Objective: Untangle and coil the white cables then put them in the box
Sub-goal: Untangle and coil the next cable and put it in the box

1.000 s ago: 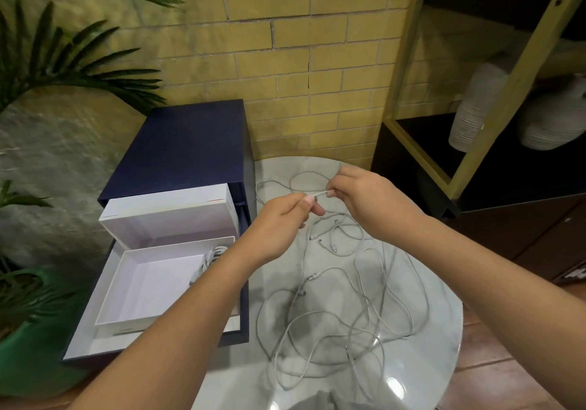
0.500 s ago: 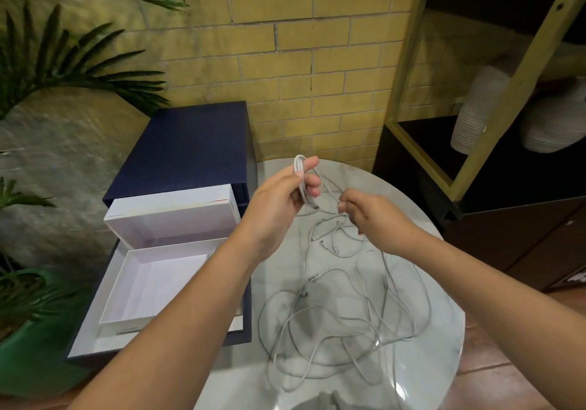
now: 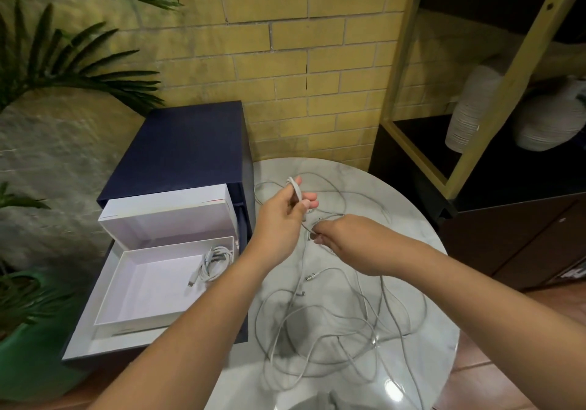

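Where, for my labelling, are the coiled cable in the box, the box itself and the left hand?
coiled cable (image 3: 214, 265): head view, its bundled middle.
box (image 3: 152, 292): head view, bare floor.
left hand (image 3: 279, 219): head view, its back.

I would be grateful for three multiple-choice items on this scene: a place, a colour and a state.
1. Where does the finished coil lie? A) on the floor B) in the white box C) on the shelf
2. What colour is the box's outer case? A) red B) green C) navy
3. What is the left hand doing? A) resting flat B) holding a cable loop C) hanging empty
Answers: 1 B, it sits inside the box; 2 C, the case is dark blue; 3 B, fingers curl round the loop.
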Demonstrator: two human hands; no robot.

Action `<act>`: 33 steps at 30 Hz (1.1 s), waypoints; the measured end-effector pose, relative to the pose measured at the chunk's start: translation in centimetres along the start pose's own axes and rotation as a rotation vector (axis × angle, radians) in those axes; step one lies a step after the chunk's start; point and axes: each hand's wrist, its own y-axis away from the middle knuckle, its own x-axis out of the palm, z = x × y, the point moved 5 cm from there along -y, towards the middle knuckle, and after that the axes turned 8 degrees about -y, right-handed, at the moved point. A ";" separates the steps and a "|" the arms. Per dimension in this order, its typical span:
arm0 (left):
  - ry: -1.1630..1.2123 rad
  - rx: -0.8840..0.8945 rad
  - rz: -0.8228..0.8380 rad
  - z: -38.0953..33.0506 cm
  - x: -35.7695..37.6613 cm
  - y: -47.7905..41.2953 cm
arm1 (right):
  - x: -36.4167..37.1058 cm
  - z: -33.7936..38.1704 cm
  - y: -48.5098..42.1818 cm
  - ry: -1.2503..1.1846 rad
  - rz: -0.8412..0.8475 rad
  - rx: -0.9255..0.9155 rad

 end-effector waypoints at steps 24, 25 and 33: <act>-0.542 0.049 0.333 3.8 0.5 0.4 | -5.1 0.6 1.1 0.155 -0.053 0.020; -0.575 0.050 0.356 4.2 0.4 0.5 | -5.6 0.5 1.2 0.151 -0.071 0.021; -0.501 0.087 0.318 2.7 0.1 1.2 | -7.3 -0.1 1.0 0.030 -0.211 -0.037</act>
